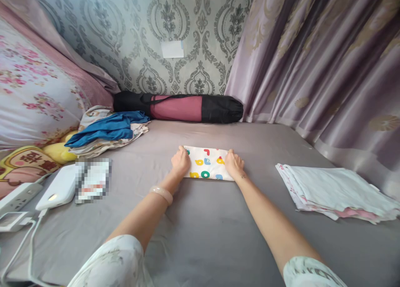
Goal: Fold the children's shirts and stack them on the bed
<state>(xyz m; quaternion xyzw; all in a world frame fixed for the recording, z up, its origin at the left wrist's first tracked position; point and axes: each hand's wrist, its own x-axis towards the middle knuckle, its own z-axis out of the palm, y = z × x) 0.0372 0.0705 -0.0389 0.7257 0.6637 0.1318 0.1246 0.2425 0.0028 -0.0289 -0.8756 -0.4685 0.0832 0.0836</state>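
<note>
A folded white cloth [208,164] with colourful printed letters lies as a flat rectangle over the grey sheet, in the middle of the view. My left hand [180,162] is closed on its left end, the fingers curled round the edge. Its right end is gripped by my right hand [234,165], also closed. Between the two hands the cloth looks stretched fairly smooth. Whether it touches the sheet all along I cannot tell. The fingertips of both hands are hidden behind the fabric or the knuckles.
A stack of folded pale cloths [340,191] lies at right. Far left are crumpled clothes with a blue garment [109,126], a yellow cushion [29,164], a white power bank [61,187] with cables and a power strip [18,199]. A black and pink roll bag [176,108] lines the wall.
</note>
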